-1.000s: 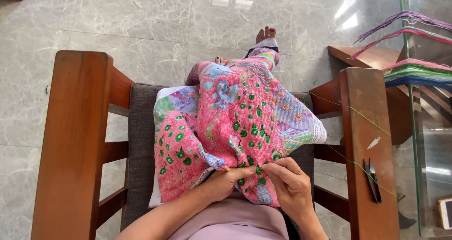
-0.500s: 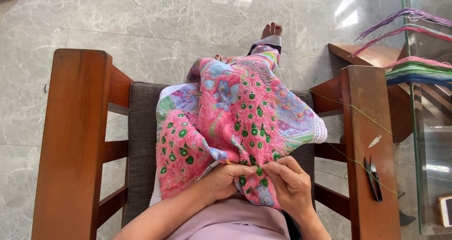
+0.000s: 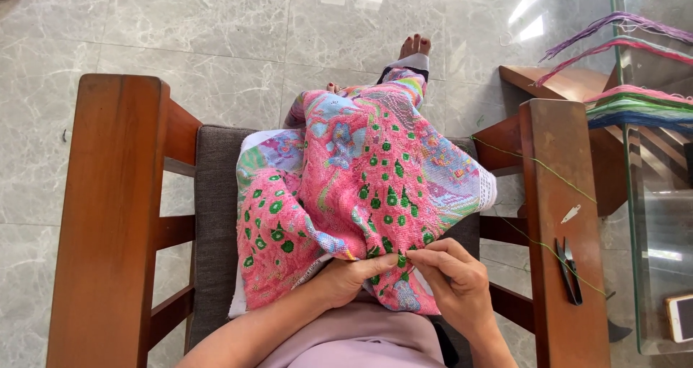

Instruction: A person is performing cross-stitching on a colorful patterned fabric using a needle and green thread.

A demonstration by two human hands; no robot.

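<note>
The cloth (image 3: 361, 195) lies over the lap at the centre of the frame, on the chair cushion (image 3: 213, 216); both hands meet at its lower edge, left hand (image 3: 354, 278) beside right hand (image 3: 455, 281); snips (image 3: 569, 270) rest on the right armrest (image 3: 559, 216); threads (image 3: 635, 101) and phone (image 3: 680, 317) lie at far right.

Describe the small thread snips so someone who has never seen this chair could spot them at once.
Start at the wide wooden armrest beside the person's right hand. Near its close end lie the thread snips, beside a thin green thread. They are dark, narrow and pointed, unlike the tiny pale scrap farther up the armrest.
</note>
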